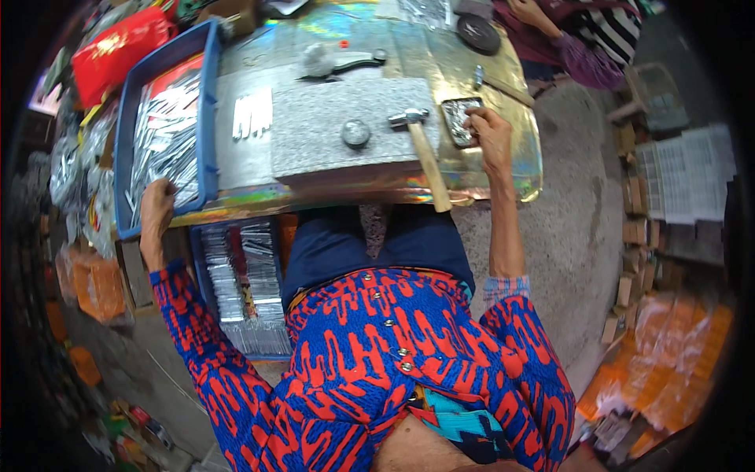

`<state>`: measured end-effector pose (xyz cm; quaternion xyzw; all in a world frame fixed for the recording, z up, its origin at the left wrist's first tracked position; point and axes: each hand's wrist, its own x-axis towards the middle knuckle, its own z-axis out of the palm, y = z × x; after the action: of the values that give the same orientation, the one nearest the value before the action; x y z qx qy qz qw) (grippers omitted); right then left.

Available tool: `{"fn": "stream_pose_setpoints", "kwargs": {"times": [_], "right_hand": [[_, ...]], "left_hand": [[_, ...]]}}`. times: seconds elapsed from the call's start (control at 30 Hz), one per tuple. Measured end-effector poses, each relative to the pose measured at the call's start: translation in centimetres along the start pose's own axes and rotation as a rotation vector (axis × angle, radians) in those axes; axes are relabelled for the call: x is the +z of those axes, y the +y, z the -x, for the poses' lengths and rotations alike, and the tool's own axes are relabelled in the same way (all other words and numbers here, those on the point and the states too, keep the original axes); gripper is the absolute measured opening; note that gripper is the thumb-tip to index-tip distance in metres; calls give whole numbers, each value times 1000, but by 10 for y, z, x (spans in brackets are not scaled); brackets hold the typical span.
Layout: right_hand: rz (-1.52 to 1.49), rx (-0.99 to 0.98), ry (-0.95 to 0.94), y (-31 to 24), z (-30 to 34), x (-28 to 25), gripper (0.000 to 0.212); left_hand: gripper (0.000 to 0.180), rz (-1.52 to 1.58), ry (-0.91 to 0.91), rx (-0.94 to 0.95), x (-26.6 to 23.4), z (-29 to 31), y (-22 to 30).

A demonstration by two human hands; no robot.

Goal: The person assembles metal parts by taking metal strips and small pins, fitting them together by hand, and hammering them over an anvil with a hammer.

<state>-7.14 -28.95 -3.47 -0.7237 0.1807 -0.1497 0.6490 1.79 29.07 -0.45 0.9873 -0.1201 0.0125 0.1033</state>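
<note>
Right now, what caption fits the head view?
Left hand in the blue tray, right hand at the small tin, hammer between.

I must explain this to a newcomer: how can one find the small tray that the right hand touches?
Start at the grey stone slab in the table's middle. Right of its hammer, by the right hand, lies the small dark tray. Unlike the big blue tray, it is tiny.

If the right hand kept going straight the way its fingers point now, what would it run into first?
The right hand is already at the small dark tray of metal pieces, fingers pointing up-left onto it. Going on, it would likely meet the hammer head on the grey stone slab, though depth is unclear.
</note>
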Motion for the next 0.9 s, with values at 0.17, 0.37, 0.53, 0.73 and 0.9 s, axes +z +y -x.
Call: {"fn": "stream_pose_setpoints", "kwargs": {"times": [0.17, 0.37, 0.53, 0.73, 0.9], "right_hand": [[304, -16, 90, 52, -32, -18, 23], [634, -198, 151, 51, -37, -16, 20], [726, -164, 143, 59, -44, -14, 20], [901, -279, 241, 58, -41, 1, 18], [996, -578, 145, 65, -42, -3, 15]], "left_hand": [[12, 445, 136, -129, -11, 2, 23], [11, 1573, 39, -212, -5, 6, 96], [14, 1779, -102, -183, 4, 15, 163], [15, 1901, -211, -149, 11, 22, 203], [17, 1884, -222, -129, 11, 22, 219]]}}
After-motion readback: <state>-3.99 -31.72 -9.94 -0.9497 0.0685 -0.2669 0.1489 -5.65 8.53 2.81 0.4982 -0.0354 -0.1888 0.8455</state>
